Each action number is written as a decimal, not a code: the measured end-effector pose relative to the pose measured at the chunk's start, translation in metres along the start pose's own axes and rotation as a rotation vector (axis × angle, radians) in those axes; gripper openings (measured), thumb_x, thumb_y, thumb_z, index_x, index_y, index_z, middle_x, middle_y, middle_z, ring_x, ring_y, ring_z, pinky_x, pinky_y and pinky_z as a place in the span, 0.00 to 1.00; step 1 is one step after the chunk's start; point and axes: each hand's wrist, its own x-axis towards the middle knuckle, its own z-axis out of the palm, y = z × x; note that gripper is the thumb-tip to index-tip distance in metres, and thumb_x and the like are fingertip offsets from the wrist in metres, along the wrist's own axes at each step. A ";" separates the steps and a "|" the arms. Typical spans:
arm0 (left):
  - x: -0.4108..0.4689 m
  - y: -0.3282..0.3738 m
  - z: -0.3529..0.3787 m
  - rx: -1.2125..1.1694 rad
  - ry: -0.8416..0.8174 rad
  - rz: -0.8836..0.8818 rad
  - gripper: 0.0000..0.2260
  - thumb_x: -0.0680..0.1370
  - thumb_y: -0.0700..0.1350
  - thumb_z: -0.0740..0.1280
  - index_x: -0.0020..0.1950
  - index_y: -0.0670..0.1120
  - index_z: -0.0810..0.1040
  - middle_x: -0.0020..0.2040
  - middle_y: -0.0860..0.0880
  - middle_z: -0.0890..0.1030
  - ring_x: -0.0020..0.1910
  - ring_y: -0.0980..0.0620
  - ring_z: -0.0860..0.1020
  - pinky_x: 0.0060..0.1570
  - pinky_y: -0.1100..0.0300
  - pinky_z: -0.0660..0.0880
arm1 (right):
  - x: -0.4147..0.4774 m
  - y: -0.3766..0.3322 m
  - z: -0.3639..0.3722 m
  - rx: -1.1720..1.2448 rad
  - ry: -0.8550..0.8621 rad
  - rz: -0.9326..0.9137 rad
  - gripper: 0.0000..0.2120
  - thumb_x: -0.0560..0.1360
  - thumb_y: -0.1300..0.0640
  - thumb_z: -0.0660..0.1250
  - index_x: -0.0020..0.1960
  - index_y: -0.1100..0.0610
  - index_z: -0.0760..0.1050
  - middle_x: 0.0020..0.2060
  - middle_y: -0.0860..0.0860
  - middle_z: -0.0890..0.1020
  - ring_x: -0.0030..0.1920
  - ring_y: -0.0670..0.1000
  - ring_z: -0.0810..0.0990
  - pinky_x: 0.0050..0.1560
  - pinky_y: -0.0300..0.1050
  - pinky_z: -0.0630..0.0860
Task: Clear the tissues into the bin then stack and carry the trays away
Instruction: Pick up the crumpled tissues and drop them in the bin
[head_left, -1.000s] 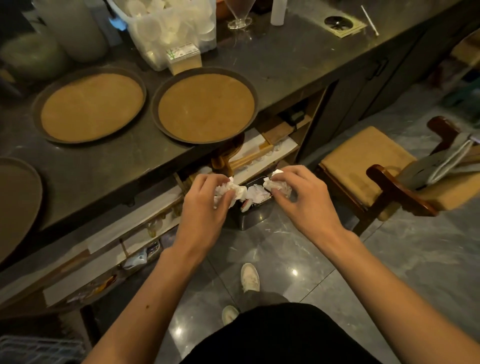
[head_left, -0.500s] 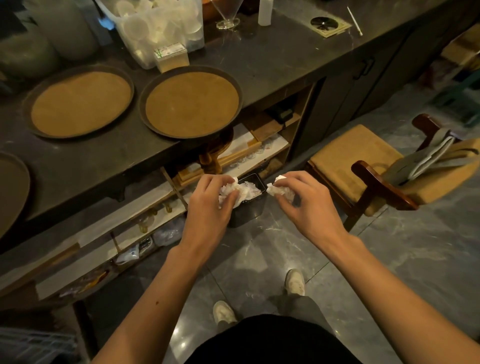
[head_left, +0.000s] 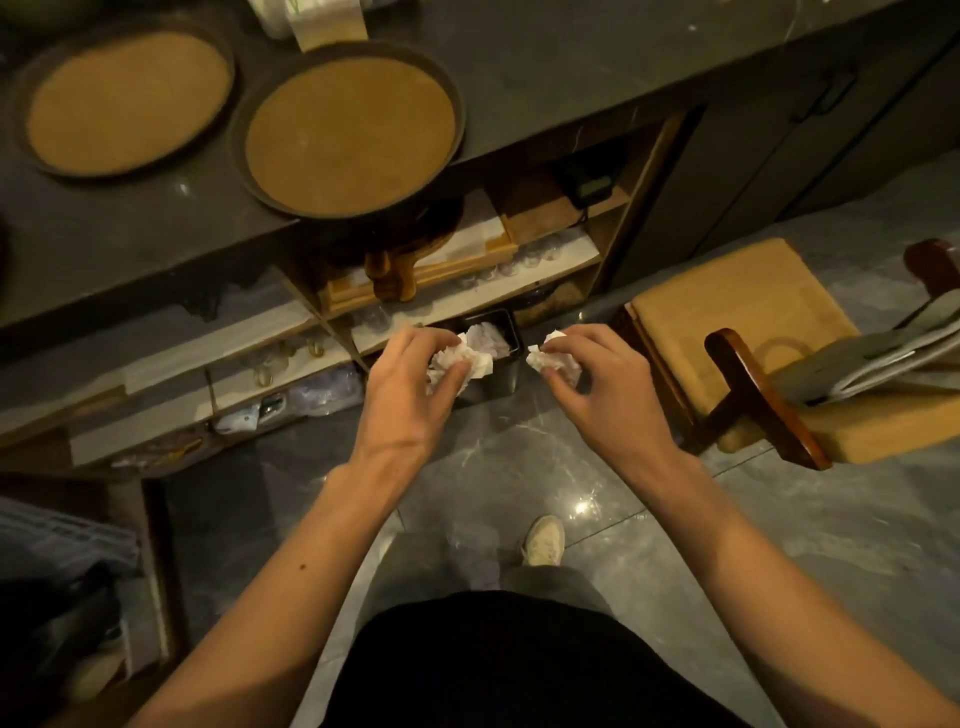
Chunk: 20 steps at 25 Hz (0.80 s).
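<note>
left hand (head_left: 415, 379) grip pinching crumpled tissue (head_left: 470, 358) over bin (head_left: 511, 338) on floor, ready to drop | right hand (head_left: 597, 379) grip around second wad (head_left: 545, 356), beside rim | trays (head_left: 350, 132) unstacked on table (head_left: 571, 67)

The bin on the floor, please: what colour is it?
Black, seen in the head view.

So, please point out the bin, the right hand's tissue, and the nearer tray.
bin (head_left: 506, 376): head view, dark front wall.
right hand's tissue (head_left: 540, 358): head view, crumpled left end.
nearer tray (head_left: 350, 135): head view, brown inner surface.
</note>
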 end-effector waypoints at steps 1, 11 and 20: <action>0.000 0.001 0.006 0.014 -0.004 -0.024 0.09 0.76 0.44 0.70 0.55 0.45 0.78 0.50 0.51 0.75 0.46 0.61 0.71 0.47 0.73 0.67 | 0.002 0.009 0.001 0.014 -0.024 -0.001 0.10 0.74 0.58 0.71 0.56 0.55 0.80 0.54 0.49 0.79 0.55 0.46 0.76 0.55 0.38 0.74; 0.049 -0.067 0.067 -0.113 -0.039 -0.228 0.07 0.76 0.45 0.69 0.53 0.45 0.79 0.50 0.48 0.77 0.48 0.58 0.74 0.48 0.61 0.74 | 0.062 0.079 0.064 -0.036 -0.147 0.105 0.11 0.74 0.59 0.72 0.56 0.56 0.81 0.54 0.51 0.78 0.53 0.46 0.77 0.54 0.38 0.74; 0.100 -0.179 0.142 -0.240 -0.088 -0.591 0.09 0.75 0.49 0.71 0.53 0.53 0.76 0.55 0.48 0.79 0.49 0.59 0.78 0.45 0.66 0.77 | 0.111 0.158 0.173 0.057 -0.099 0.336 0.11 0.74 0.57 0.71 0.55 0.57 0.81 0.52 0.50 0.78 0.51 0.44 0.76 0.53 0.36 0.74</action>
